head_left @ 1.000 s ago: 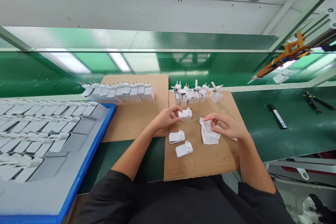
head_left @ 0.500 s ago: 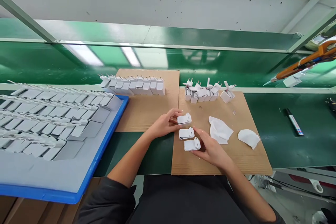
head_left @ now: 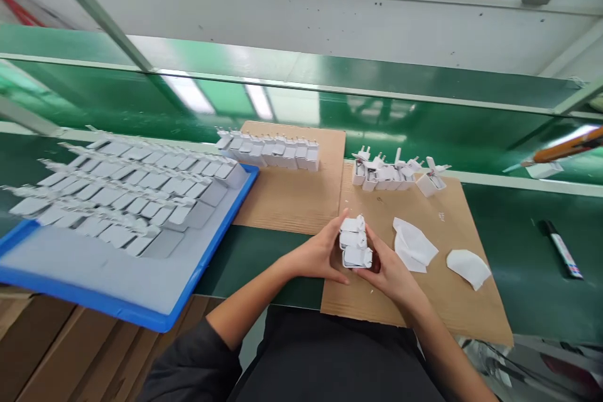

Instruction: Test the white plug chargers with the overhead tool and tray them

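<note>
Three white plug adapters (head_left: 354, 240) stand pressed together in a short row on the cardboard sheet, their small plug ends toward the right. My left hand (head_left: 323, 252) curves around the row's left side, fingers at the far end and thumb near the front. From the right, my right hand (head_left: 387, 269) grips the same row, with its thumb by the nearest adapter. Whether the row is lifted off the cardboard, I cannot tell. Farther back stands a group of white adapters with open tops (head_left: 387, 176), parts and plug pins poking out.
At left, a blue-edged tray (head_left: 207, 251) carries several rows of white adapters. Another adapter row (head_left: 273, 152) stands on the back cardboard (head_left: 282, 204). White cloths (head_left: 414, 246) and a marker (head_left: 564, 251) lie to the right. An orange-handled tool (head_left: 570, 147) hangs at far right.
The three adapters, spaced apart before, are now pushed against each other. My left hand has come down along their left side. The whole view has shifted left.
</note>
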`<act>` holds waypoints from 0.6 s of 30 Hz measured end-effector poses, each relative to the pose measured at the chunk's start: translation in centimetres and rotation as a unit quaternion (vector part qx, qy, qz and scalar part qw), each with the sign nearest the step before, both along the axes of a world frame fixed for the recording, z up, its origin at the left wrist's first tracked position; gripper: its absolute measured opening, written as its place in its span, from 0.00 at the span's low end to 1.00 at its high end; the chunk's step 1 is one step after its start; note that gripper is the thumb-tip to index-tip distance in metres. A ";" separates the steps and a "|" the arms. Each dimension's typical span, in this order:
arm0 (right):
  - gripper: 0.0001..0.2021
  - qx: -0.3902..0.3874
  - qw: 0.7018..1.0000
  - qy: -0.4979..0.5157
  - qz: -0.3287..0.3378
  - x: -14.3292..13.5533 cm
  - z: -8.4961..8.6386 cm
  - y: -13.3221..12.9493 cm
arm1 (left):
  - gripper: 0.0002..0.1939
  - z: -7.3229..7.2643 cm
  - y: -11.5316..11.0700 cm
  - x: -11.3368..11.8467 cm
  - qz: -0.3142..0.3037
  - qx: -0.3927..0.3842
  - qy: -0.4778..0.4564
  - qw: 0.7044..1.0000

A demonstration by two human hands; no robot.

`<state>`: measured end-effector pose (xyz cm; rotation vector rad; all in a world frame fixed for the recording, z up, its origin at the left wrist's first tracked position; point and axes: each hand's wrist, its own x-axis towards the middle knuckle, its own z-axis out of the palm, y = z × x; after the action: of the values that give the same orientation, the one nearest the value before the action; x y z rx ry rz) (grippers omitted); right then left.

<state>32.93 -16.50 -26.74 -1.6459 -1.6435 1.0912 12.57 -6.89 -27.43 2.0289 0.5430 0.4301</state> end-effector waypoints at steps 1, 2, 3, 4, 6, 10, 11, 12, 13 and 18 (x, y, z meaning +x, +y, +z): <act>0.43 0.002 1.000 0.004 0.001 0.1 -0.2 0.0 | 0.69 -0.5 -0.6 0.5 0.024 0.041 -0.007 0.999; 0.43 0.007 1.000 0.010 0.000 0.2 -0.4 0.0 | 0.67 -1.0 -1.0 1.0 0.041 0.078 -0.012 0.996; 0.42 0.012 1.000 0.014 0.000 0.5 -0.7 0.0 | 0.66 -1.3 -1.3 1.5 0.059 0.102 -0.012 0.993; 0.42 0.013 1.000 0.017 0.001 0.8 -1.0 0.0 | 0.65 -1.6 -1.5 1.9 0.069 0.118 -0.009 0.991; 0.41 0.013 1.000 -0.003 0.002 1.3 -1.6 0.2 | 0.64 -1.8 -1.4 2.4 0.084 0.133 0.005 0.988; 0.39 0.028 0.999 -0.035 0.010 1.2 -1.3 0.2 | 0.62 -1.2 -1.7 1.8 0.108 0.145 -0.001 0.983; 0.38 0.037 0.999 -0.035 0.016 0.8 -0.8 0.0 | 0.61 -1.0 -2.0 1.3 0.122 0.148 -0.013 0.981; 0.38 0.048 0.998 -0.031 0.026 0.3 -0.3 -0.2 | 0.61 -0.7 -2.5 0.6 0.141 0.152 -0.028 0.978; 0.37 0.059 0.997 -0.024 0.037 -0.2 0.2 -0.3 | 0.62 -0.3 -3.0 -0.3 0.165 0.157 -0.044 0.973; 0.32 0.085 0.991 -0.022 0.102 -1.1 1.3 0.2 | 0.62 2.0 -6.5 -8.5 0.361 0.138 -0.071 0.920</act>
<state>31.85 -16.25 -25.47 -1.4264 -1.9119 0.9854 4.06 -13.37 -25.47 1.9793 1.1990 1.1384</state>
